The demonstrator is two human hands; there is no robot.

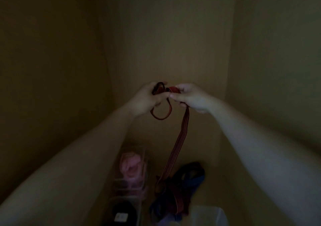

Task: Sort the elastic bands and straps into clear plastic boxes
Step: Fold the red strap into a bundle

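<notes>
My arms (78, 165) reach out. My left hand (145, 101) and right hand (192, 98) both pinch the red strap (178, 138) up high. It hangs down to the strap pile (175, 191) beside the clear boxes (142, 151).

Dim light; bare tan walls (165, 34); matching surface (217, 191)

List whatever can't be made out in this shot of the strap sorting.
1. Red strap: head view; its wound end is hidden inside the left hand and right hand.
2. Pile: dim and blurred; number of straps unclear.
3. Black-filled box: cut off by the bottom edge; its white label is too small to read.
4. Right box: cut off by the bottom edge; contents unclear.
</notes>
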